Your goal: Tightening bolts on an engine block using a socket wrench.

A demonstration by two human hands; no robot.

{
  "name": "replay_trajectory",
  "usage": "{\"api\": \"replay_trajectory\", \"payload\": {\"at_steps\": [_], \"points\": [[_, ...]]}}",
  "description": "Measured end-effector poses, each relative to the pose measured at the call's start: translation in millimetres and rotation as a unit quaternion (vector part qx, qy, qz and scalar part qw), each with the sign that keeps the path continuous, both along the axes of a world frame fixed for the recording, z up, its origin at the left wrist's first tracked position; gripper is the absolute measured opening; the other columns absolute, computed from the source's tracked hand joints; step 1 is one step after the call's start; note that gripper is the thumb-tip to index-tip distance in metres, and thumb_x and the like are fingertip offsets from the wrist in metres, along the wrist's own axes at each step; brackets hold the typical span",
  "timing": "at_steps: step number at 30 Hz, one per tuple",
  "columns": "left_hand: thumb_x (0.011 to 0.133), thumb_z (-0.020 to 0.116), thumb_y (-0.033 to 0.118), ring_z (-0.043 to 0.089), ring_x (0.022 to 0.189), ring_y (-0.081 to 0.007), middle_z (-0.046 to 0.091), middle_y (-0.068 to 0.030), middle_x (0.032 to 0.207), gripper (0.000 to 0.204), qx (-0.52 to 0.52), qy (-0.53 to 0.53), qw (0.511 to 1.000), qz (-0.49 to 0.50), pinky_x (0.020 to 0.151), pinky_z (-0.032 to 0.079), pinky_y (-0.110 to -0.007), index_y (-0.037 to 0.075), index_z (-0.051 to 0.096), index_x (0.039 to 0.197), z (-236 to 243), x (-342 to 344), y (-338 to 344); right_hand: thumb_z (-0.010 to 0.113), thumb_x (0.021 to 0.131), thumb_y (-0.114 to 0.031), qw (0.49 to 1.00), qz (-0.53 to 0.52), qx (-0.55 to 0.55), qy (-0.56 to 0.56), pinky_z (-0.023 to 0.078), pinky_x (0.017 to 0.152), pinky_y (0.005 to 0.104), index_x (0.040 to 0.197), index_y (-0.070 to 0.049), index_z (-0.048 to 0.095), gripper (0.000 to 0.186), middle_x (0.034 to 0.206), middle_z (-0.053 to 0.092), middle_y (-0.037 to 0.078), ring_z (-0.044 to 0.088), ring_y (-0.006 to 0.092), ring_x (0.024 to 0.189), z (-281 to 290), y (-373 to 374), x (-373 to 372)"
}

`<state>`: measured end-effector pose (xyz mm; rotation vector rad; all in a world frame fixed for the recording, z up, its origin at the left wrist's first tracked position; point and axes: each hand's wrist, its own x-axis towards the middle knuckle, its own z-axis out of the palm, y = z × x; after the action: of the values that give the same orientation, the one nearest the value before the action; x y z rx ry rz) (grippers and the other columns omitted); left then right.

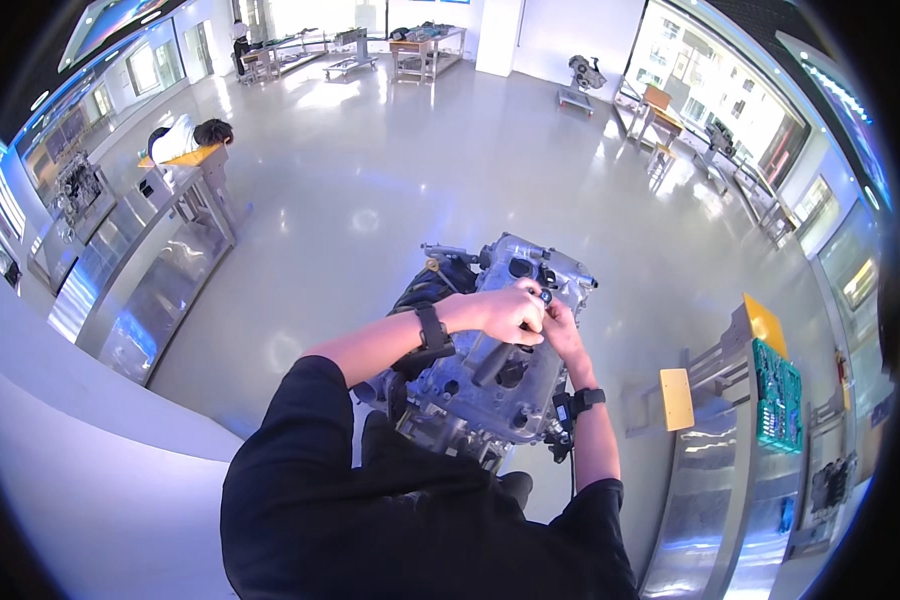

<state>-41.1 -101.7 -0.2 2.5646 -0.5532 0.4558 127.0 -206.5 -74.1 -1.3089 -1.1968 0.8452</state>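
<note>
A silver engine (470, 400) with a dark ribbed intake on its left side stands upright below me. My left hand (510, 318) is closed over its top cover, fingers curled round a small dark part that is mostly hidden. My right hand (560, 325) is just to the right, touching the same area with bent, pinched fingers; what is between them is too small to name. Dark round openings and fittings show on the cover around both hands.
A teal tool case (778, 395) and yellow boards (675, 398) are on a steel bench to the right. At the left a person (180, 138) leans over another bench (210, 215). Other benches (430, 50) and engines on stands (585, 75) line the room's far side.
</note>
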Motion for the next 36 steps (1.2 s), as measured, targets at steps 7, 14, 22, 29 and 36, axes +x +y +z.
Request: {"api": "replay_trajectory", "payload": {"at_steps": [7, 14, 22, 29, 36], "points": [[0.095, 0.052, 0.032, 0.061, 0.092, -0.0172, 0.063, -0.0041, 0.08, 0.039, 0.094, 0.058, 0.987, 0.119, 0.105, 0.022, -0.057, 0.004, 0.065, 0.07, 19, -43, 21, 0.063, 0.092, -0.013, 1.0, 0.01, 0.011, 0.027, 0.044, 0.087, 0.0264, 0.111, 0.0, 0.056, 0.024, 0.107, 0.063, 0.005, 0.056, 0.0084, 0.097, -14, 0, 0], [0.097, 0.033, 0.055, 0.064, 0.09, -0.0342, 0.067, -0.016, 0.081, 0.061, -0.084, 0.185, 0.897, 0.393, 0.089, 0.039, -0.052, 0.004, 0.066, 0.096, 9, 23, 52, 0.061, 0.094, -0.022, 0.999, -0.012, -0.005, 0.032, 0.041, 0.093, 0.0274, 0.117, -0.001, 0.052, 0.032, 0.111, 0.06, 0.004, 0.054, 0.012, 0.104, -12, -4, -10], [0.091, 0.049, 0.042, 0.067, 0.086, -0.0388, 0.068, -0.023, 0.086, 0.048, -0.177, 0.179, 0.843, 0.476, 0.074, 0.051, -0.051, -0.002, 0.068, 0.096, -2, 118, -9, 0.058, 0.095, -0.022, 0.998, -0.011, 0.042, 0.034, 0.042, 0.087, 0.0245, 0.117, -0.001, 0.056, 0.03, 0.106, 0.062, 0.002, 0.054, 0.0089, 0.098, -9, -8, -10], [0.09, 0.055, 0.034, 0.064, 0.065, -0.0359, 0.063, -0.0191, 0.067, 0.038, -0.031, 0.04, 0.928, 0.368, 0.06, 0.049, -0.045, 0.004, 0.069, 0.074, -13, 112, -33, 0.062, 0.091, -0.014, 0.993, -0.116, 0.029, -0.022, 0.042, 0.094, 0.0289, 0.128, 0.003, 0.047, 0.043, 0.119, 0.058, 0.008, 0.053, 0.0138, 0.108, -36, -13, 7], [0.081, 0.064, 0.029, 0.062, 0.063, -0.0354, 0.061, -0.0153, 0.063, 0.031, -0.06, -0.019, 0.955, 0.289, 0.062, 0.049, -0.046, 0.004, 0.065, 0.062, -18, 109, -18, 0.061, 0.091, -0.01, 0.994, -0.089, 0.066, -0.019, 0.044, 0.089, 0.0295, 0.124, 0.001, 0.05, 0.037, 0.114, 0.059, 0.005, 0.055, 0.0131, 0.102, -36, -2, 6]]}}
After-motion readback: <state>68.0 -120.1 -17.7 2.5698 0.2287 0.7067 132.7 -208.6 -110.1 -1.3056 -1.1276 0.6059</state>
